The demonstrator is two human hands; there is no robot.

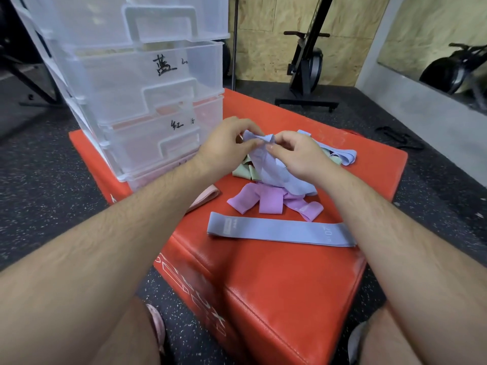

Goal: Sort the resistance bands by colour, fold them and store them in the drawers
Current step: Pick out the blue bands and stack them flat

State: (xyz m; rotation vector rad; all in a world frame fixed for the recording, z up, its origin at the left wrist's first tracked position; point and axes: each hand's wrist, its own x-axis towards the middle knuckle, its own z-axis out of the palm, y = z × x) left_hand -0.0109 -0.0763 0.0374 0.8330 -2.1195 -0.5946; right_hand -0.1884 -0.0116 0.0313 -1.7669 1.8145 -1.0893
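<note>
Both hands hold one blue band (266,167) above the pile on the red box (276,285). The left hand (226,143) and the right hand (297,156) each pinch its top edge between thumb and fingertips. Both grips are clamped on the cloth, close together. The rest of the band hangs limp and rumpled onto the purple bands (263,201), with green bands (243,171) behind.

It looks like a light, soft fabric loop: floppy, stretchy and not fragile, with enough texture that it should not slip. It probably won't keep a crease by itself. The fold likely calls for smoothing the loop flat first, then taking it by its two ends and pinching through all the layers.

A flat band (279,231), also blue, lies near the front edge. The drawers (147,83) stand on the box's left rear, beside the pile.
</note>
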